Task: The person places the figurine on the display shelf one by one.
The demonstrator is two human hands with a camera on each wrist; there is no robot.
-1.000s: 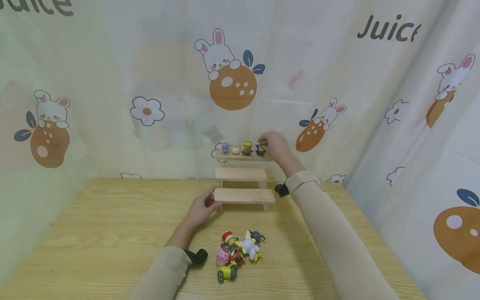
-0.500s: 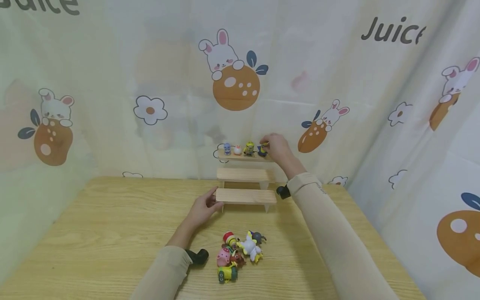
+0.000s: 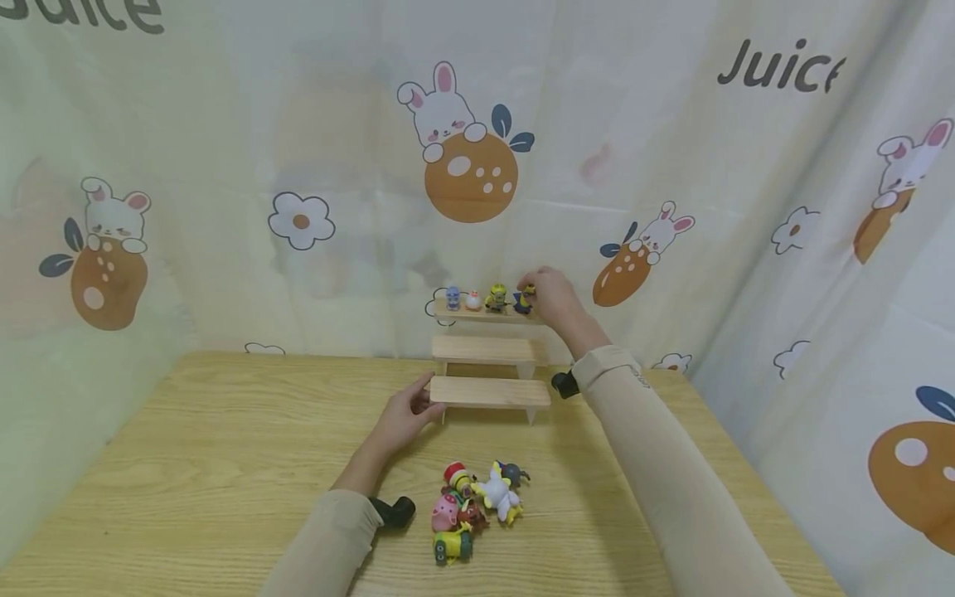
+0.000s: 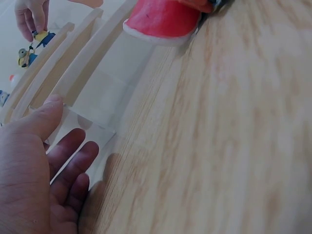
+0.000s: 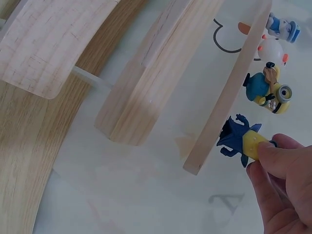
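My right hand (image 3: 554, 297) pinches the yellow head of a blue-costumed minion figurine (image 5: 237, 139) between thumb and fingers. The figurine is upright at the right end of the top board of a three-tier wooden display stand (image 3: 488, 391). Left of it along that board stand a minion figurine with a small guitar (image 5: 269, 90), a round white figurine (image 3: 473, 301) and a small blue figurine (image 3: 453, 298). With thumb and fingers about it, my left hand (image 3: 403, 419) holds the left end of the lowest board, by its clear leg (image 4: 87, 127).
Several toy figurines lie in a heap on the wooden table (image 3: 224, 464) in front of the stand, among them a pink pig (image 3: 445, 512), a white-and-yellow figure (image 3: 497, 491) and a green-and-yellow one (image 3: 452, 546). A printed curtain (image 3: 358, 274) hangs close behind the stand.
The head view has shifted slightly. Both hands keep their places, the right at the blue-costumed minion figurine and the left at the lowest board.
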